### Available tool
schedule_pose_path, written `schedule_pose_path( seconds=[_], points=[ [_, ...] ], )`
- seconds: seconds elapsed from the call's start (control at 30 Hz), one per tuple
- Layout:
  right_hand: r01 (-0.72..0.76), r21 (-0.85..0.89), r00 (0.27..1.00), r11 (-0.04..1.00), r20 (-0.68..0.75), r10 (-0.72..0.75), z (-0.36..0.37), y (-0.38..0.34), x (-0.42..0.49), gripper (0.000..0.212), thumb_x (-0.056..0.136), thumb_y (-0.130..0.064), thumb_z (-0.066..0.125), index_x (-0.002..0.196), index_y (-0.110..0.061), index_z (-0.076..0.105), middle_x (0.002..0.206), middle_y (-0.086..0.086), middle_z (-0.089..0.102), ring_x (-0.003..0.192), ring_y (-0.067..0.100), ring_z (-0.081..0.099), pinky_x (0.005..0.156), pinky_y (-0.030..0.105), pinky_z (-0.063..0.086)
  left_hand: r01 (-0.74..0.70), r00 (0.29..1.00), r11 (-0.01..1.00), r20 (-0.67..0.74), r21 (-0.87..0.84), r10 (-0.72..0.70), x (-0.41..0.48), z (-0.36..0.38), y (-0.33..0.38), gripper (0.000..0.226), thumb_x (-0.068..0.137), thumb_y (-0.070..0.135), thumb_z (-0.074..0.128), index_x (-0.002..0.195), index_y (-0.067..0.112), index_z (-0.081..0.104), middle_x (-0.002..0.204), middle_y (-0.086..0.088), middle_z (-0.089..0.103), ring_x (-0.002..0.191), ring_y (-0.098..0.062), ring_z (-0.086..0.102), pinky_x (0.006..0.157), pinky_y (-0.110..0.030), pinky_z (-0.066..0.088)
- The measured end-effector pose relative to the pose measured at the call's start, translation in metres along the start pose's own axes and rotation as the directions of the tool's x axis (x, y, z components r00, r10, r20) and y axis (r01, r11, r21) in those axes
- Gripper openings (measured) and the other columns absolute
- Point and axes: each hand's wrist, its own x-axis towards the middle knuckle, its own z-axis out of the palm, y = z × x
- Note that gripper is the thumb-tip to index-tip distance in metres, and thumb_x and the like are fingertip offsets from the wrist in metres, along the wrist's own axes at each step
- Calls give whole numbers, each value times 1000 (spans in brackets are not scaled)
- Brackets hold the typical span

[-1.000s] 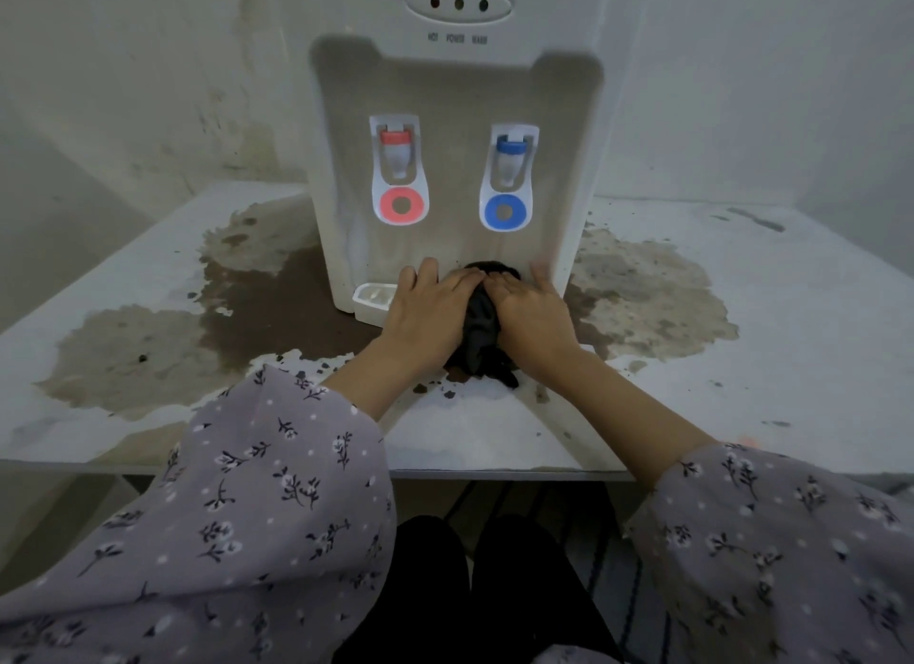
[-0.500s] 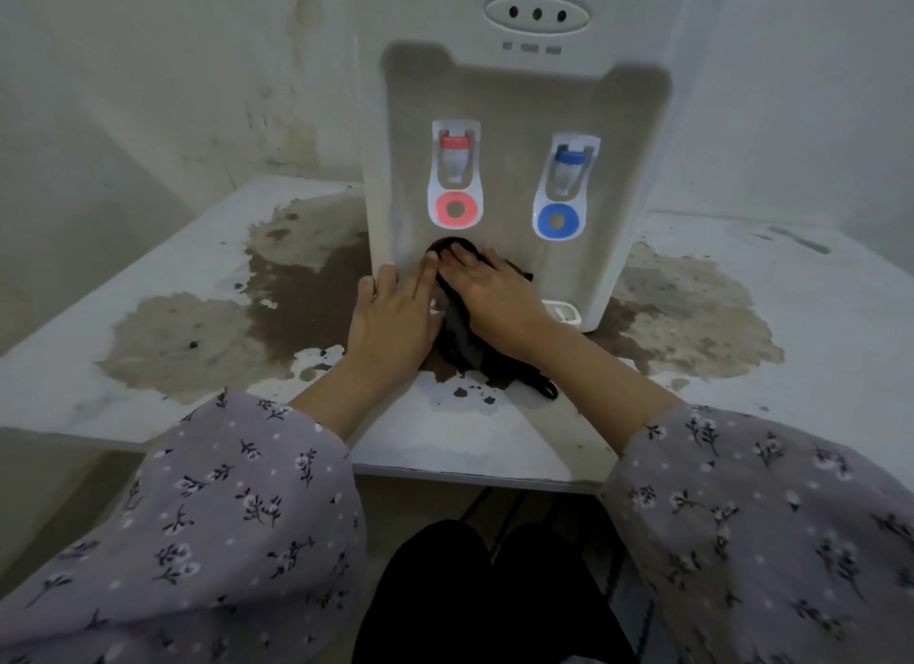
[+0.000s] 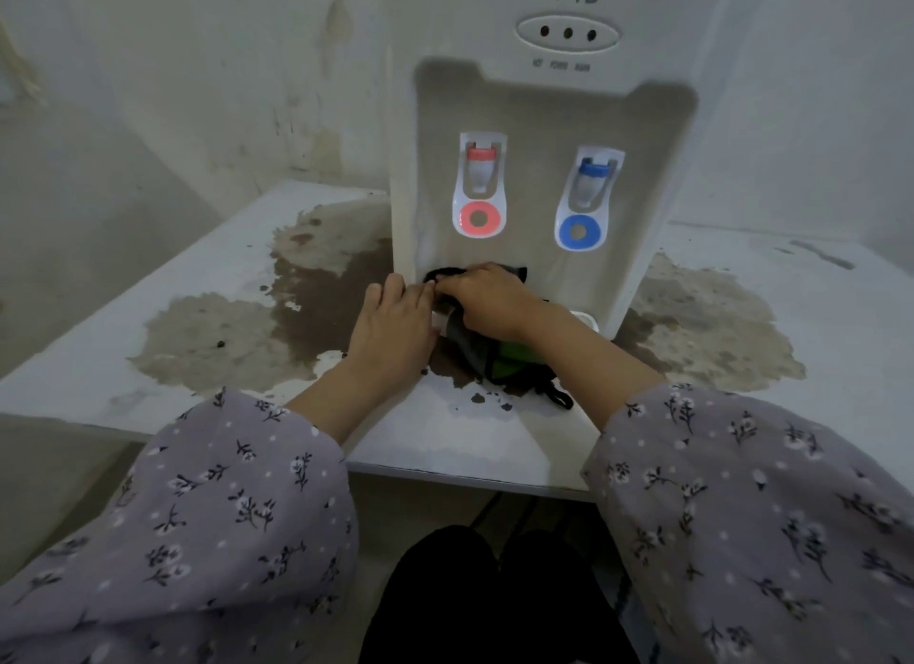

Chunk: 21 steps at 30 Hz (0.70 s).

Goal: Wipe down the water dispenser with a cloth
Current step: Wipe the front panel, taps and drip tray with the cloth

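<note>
A white countertop water dispenser (image 3: pixel 554 119) stands on a stained table, with a red tap (image 3: pixel 479 188) on the left and a blue tap (image 3: pixel 586 198) on the right. A dark cloth (image 3: pixel 487 354) with a green patch lies bunched at the dispenser's base. My right hand (image 3: pixel 487 300) grips the cloth and presses it against the lower left of the recessed front panel. My left hand (image 3: pixel 395 327) rests flat beside it with fingers straight, touching the base's left corner and the cloth's edge.
The white table (image 3: pixel 816 366) carries large brown stains (image 3: pixel 222 337) on both sides of the dispenser. A small white drip tray corner (image 3: pixel 586 319) shows behind my right wrist. Walls close in at the left and behind. My dark-clothed legs show below the table's front edge.
Both hands and the cloth have slid left along the dispenser's base, from under the blue tap to under the red tap. The view has shifted left and upward.
</note>
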Motion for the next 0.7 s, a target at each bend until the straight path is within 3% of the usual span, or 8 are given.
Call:
schedule_pose_path(
  seconds=[0.13, 0.27, 0.4, 0.5, 0.63, 0.7],
  points=[
    [-12, -160, 1000, 987, 5, 13, -2, -6, -1, 28, 91, -7, 43, 113, -16, 57, 108, 4, 64, 93, 23, 59, 84, 31, 39, 14, 999, 984, 53, -180, -4, 2, -4, 5, 44, 95, 32, 36, 137, 15, 36, 127, -1, 52, 108, -24, 38, 86, -32, 23],
    [-79, -340, 997, 937, -47, 67, 0, 5, -21, 23, 94, -11, 40, 112, -14, 54, 113, 3, 61, 99, 22, 59, 89, 32, 38, -69, 994, 948, 58, -310, 91, 2, -13, 11, 48, 97, 28, 33, 144, 23, 28, 147, 8, 34, 118, -24, 31, 88, -33, 22],
    [-124, -378, 991, 918, -7, 131, 7, 24, -51, 44, 97, -20, 40, 140, -14, 35, 150, 3, 33, 138, 17, 29, 115, 42, 9, -94, 986, 911, 90, -400, 142, 6, -16, 24, 55, 95, 26, 38, 147, 23, 20, 153, 10, 22, 127, -24, 24, 96, -34, 18],
    [-145, -497, 988, 855, -124, 95, 7, 34, -69, 56, 90, -25, 57, 140, -9, 38, 149, 6, 36, 139, 21, 29, 115, 47, 11, -87, 985, 871, 88, -484, 147, 9, -20, 35, 58, 94, 23, 39, 148, 24, 17, 154, 11, 19, 128, -23, 23, 99, -34, 16],
    [-225, -600, 965, 768, -28, 260, 6, 50, -93, 67, 96, -33, 40, 149, -11, 6, 157, 9, 7, 145, 24, 3, 112, 48, -13, -123, 985, 803, 24, -584, 168, 12, -27, 48, 60, 93, 16, 38, 148, 28, 17, 153, 15, 21, 124, -20, 26, 99, -34, 17],
    [-288, -628, 948, 723, -81, 307, 10, 59, -105, 72, 94, -42, 44, 149, -11, 10, 157, 10, 11, 145, 25, 6, 106, 50, -23, -153, 981, 768, -3, -622, 193, 13, -30, 55, 61, 91, 11, 38, 147, 30, 20, 152, 16, 22, 124, -19, 26, 97, -32, 16]
  ],
)
